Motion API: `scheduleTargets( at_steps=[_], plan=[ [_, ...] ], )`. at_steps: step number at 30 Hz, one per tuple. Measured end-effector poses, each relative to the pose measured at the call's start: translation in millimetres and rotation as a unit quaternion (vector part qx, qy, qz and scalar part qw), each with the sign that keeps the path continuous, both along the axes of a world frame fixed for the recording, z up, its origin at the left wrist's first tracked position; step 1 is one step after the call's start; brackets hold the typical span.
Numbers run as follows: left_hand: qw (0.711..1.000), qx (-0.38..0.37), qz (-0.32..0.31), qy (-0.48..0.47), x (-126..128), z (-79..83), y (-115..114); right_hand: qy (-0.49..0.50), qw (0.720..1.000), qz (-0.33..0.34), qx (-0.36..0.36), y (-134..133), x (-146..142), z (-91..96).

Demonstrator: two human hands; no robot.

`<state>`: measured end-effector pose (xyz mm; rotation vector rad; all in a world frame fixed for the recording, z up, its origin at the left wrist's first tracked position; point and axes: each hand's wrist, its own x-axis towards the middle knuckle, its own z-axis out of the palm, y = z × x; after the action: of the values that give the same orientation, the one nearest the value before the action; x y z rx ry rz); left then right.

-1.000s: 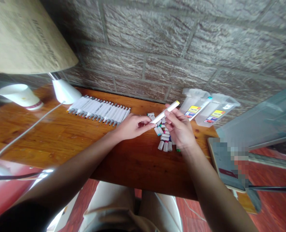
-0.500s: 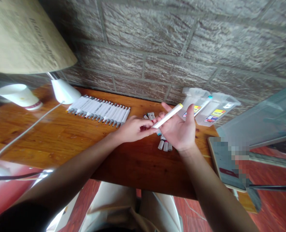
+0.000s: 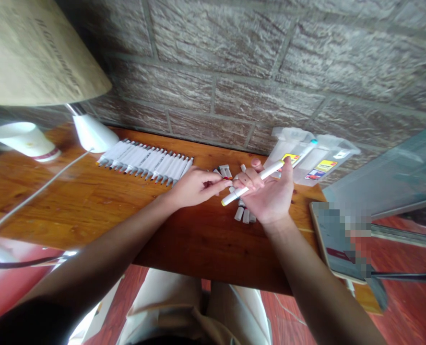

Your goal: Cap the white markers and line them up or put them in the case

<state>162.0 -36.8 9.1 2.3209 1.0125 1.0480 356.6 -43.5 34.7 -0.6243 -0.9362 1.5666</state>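
Note:
A white marker (image 3: 268, 171) with yellow ends lies slanted across my right hand (image 3: 270, 194). That palm faces up, with fingers curled over the marker's middle and the thumb raised near its upper end. To the left, my left hand (image 3: 198, 186) has its thumb and fingertips drawn together close to the right fingertips. Nothing shows in that pinch, and the marker's lower end sticks out just below it. Several loose markers (image 3: 246, 215) lie under and behind the hands, partly hidden by them. A row of white markers (image 3: 144, 160) lies side by side left of my left hand.
Two clear plastic holders (image 3: 312, 158) stand by the wall at right, with a blue-ended marker (image 3: 313, 142) in one. A phone or tablet (image 3: 337, 244) lies at the right edge. A lamp (image 3: 94, 132), its cable and a paper cup (image 3: 26, 141) occupy the left.
My left fingers have come off the marker's lower end. My right fingers have curled over the marker, which now sits further right in the hand with its lower yellow end showing.

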Motion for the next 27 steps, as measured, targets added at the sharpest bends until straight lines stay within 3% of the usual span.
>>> scheduleTargets(
  at_steps=[15, 21, 27],
  plan=[
    [0.999, 0.030, -0.008, -0.017, 2.7, -0.4, 0.2, 0.068, 0.994, 0.063, -0.063, -10.7, -1.5, 8.0],
    [0.999, 0.036, -0.013, -0.021, 2.7, -1.8, 0.6, 0.163, 0.978, 0.105, -0.072, -9.1, -3.6, 1.5],
    [0.998, 0.054, -0.023, -0.015, 2.7, -0.8, 0.4, 0.174, 0.971, 0.146, -0.077, -8.9, -1.3, 2.1]
  ],
)
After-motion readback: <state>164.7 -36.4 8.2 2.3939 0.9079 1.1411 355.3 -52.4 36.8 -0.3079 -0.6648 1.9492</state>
